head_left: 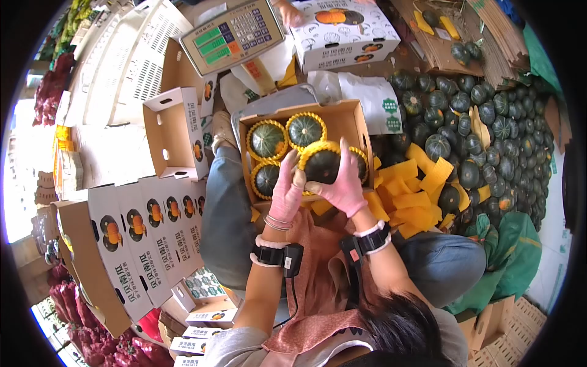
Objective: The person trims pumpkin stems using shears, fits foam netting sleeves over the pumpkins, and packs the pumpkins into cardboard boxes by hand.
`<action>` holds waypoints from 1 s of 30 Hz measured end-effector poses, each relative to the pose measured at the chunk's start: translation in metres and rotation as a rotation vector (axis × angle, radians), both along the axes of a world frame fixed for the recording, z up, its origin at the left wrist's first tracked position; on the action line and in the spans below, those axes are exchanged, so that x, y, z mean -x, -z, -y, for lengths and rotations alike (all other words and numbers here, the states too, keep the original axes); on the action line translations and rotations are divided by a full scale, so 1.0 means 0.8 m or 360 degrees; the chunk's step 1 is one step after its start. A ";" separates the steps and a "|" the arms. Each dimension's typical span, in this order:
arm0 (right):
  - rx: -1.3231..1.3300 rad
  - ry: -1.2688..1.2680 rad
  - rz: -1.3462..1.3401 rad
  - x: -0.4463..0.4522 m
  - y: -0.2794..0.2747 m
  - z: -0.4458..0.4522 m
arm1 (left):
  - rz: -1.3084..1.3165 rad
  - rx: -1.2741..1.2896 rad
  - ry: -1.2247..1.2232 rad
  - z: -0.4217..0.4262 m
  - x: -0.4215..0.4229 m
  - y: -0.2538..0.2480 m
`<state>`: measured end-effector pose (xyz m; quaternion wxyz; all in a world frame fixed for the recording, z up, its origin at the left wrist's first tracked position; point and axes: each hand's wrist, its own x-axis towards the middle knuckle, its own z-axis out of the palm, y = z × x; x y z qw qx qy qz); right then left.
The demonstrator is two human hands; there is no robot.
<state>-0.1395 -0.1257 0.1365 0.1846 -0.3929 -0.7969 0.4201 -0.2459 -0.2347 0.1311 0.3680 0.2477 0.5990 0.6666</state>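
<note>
A dark green pumpkin [321, 165] in a yellow foam net is held between my two pink-gloved hands, over the near right part of an open cardboard box [343, 116]. My left hand [286, 194] presses on its left side, fingers pointing away from me. My right hand [343, 183] curls around its right side, thumb underneath. More netted pumpkins sit in the box: one at the far left [268, 139], one at the far middle [306, 130] and one at the near left [266, 179]. Another netted pumpkin [362, 166] is partly hidden behind my right hand.
Beyond the box stand a scale display [232, 37] and a closed printed carton [345, 37]. Loose yellow foam nets [409, 199] lie right of the box, beside a large pumpkin pile [489, 122]. An upright carton [174, 134] and flat printed cartons [147, 238] are left. Another person's hand [290, 13] touches the closed carton.
</note>
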 end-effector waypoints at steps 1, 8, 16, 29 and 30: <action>-0.0125 -0.0015 0.0074 0.006 -0.004 -0.009 | 0.0099 -0.0093 0.0025 -0.006 0.002 -0.007; -0.0511 0.0009 -0.0205 0.044 0.021 -0.122 | -0.1370 0.0669 0.0125 -0.119 0.061 0.038; -0.0959 -0.0359 0.0501 0.044 0.068 -0.130 | -0.1823 0.1222 0.0161 -0.127 0.065 0.075; -0.0970 -0.0911 0.1970 0.089 0.014 -0.121 | -0.1546 0.1238 0.0389 -0.123 0.078 0.055; -0.1041 -0.0855 0.1818 0.079 0.002 -0.115 | -0.1448 0.1129 0.0190 -0.114 0.085 0.045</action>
